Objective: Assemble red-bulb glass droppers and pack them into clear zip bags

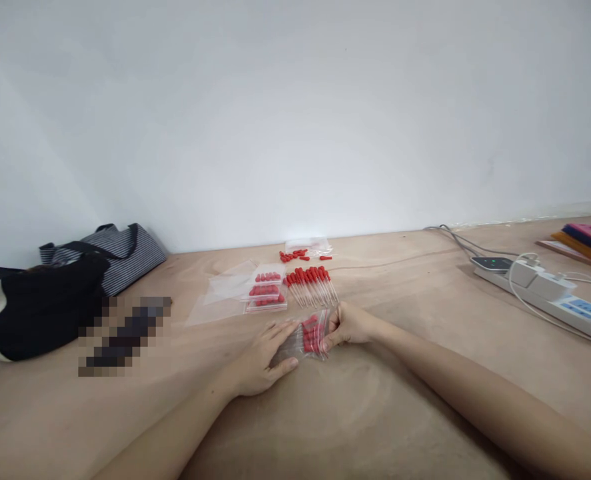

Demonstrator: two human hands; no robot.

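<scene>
A clear zip bag with several red-tipped pieces inside lies on the table between my hands. My left hand rests flat over the bag's left end, fingers stretched and thumb apart. At the bag's right edge, my right hand is closed in a pinch on the plastic. Just beyond the bag is a row of pale sticks with red tips. To its left, filled bags of red-tipped pieces are stacked in overlapping layers.
Flat clear bags spread to the left. Loose red tips and more plastic bags lie near the wall. Black and striped bags stand left, beside a pixelated dark object. A power strip with cables sits right.
</scene>
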